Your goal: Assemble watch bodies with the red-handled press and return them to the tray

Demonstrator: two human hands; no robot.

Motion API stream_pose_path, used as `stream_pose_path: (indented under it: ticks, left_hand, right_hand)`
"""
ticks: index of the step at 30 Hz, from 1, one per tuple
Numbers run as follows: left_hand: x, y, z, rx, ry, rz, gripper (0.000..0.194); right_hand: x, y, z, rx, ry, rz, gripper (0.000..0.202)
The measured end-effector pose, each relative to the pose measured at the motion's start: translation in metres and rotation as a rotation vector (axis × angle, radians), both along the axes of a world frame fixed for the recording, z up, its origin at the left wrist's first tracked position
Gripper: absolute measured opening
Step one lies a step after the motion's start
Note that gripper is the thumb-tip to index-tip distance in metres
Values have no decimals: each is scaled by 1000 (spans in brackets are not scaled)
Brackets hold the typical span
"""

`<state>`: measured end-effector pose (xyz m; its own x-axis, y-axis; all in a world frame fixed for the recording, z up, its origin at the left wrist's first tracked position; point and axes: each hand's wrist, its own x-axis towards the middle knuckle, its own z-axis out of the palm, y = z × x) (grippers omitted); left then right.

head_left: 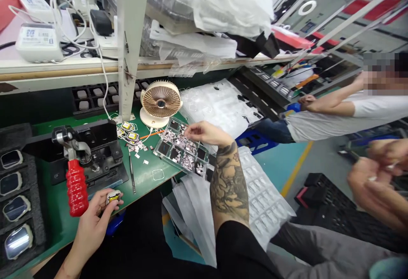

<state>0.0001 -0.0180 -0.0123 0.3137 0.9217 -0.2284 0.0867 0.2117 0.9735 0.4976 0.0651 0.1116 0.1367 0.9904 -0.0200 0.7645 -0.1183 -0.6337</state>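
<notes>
Between the fingers and thumb of my left hand [98,211] sits a small smartwatch case [113,197], its inside with a yellow part facing up. My right hand [204,133] reaches over a clear compartment box [159,152], fingertips pinched together above its far compartments. Whatever those fingers hold, if anything, is too small to make out. Many small pinkish-white pieces [188,161] fill several compartments; others hold dark pieces. Tweezers [131,173] lie on the green bench between my hands. Loose pale pieces [137,148] are scattered near the box.
A black toggle press with a red handle [77,187] stands left, beside a foam tray [35,232] of watch cases. Behind are a small fan [161,100] and yellow-labelled parts [132,136]. A shelf post [130,45] rises at the back. Other people sit at right.
</notes>
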Motion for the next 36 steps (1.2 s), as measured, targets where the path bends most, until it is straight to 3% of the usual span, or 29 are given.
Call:
stream_pose_path:
  ticks: [3, 6, 10, 13, 22, 27, 30, 33, 36]
  left_hand:
    - [-1, 0, -1, -1, 5, -9, 37]
    - [1, -2, 1, 10, -10, 2, 37]
    - [2, -4, 2, 17, -14, 30, 38]
    - [0, -3, 1, 22, -1, 1, 37]
    - [-2, -4, -6, 20, -14, -23, 39]
    - [1, -3, -2, 19, -28, 58, 39]
    - [4, 0, 7, 62, 5, 19, 30]
    - [10, 5, 24, 198, 145, -61, 23]
    - [19, 11, 41, 384, 252, -129, 17]
  right_hand:
    - [21, 27, 11, 194, -90, -254, 44]
    - [15, 36, -1, 366, -183, -356, 57]
    - [-23, 19, -38, 232, -214, -59, 26]
    - [-49, 12, -59, 126, -209, 112, 23]
    - [-63, 29, -81, 108, -241, 200, 32]
    - [-59, 22, -81, 222, -210, 127, 25]
    - [-67, 6, -72, 341, -175, 15, 19]
    - [-104, -18, -63, 501, -45, -82, 17]
    - [-168, -48, -58, 608, 285, -79, 7]
